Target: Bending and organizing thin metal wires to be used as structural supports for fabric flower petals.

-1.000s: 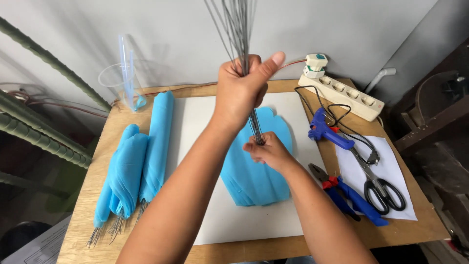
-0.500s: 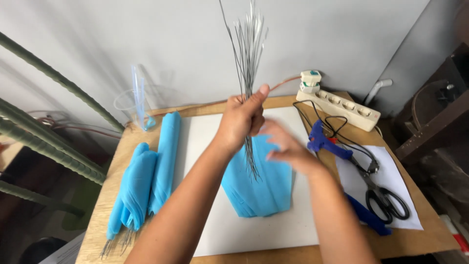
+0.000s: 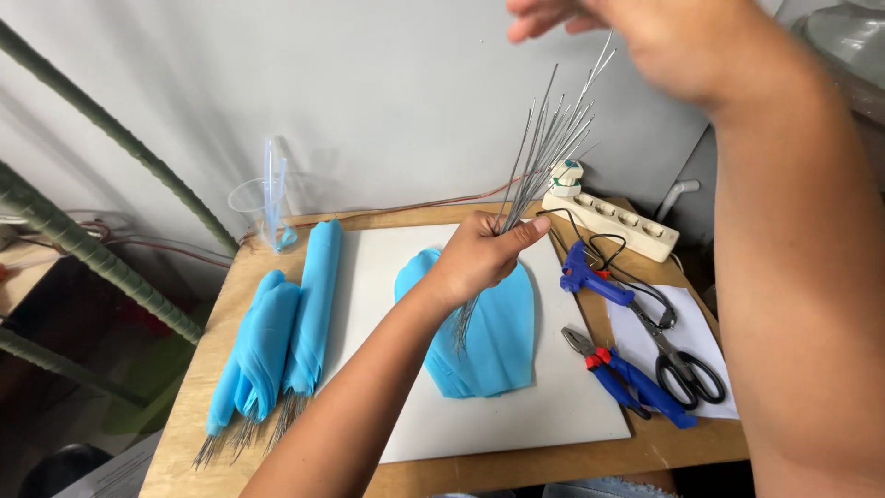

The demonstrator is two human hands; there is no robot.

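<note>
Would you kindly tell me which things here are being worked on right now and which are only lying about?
In use:
left hand
wire bundle
blue petal pieces
right hand, raised

Lying about:
glue gun
scissors
pliers
power strip
plastic cup
finished blue rolls

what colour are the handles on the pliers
Red at the pivot and blue along the grips of the pliers, clearest in the head view.

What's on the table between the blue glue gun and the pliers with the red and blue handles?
In the head view, only bare white board lies between the glue gun and the pliers. The scissors sit off to the side.
</note>
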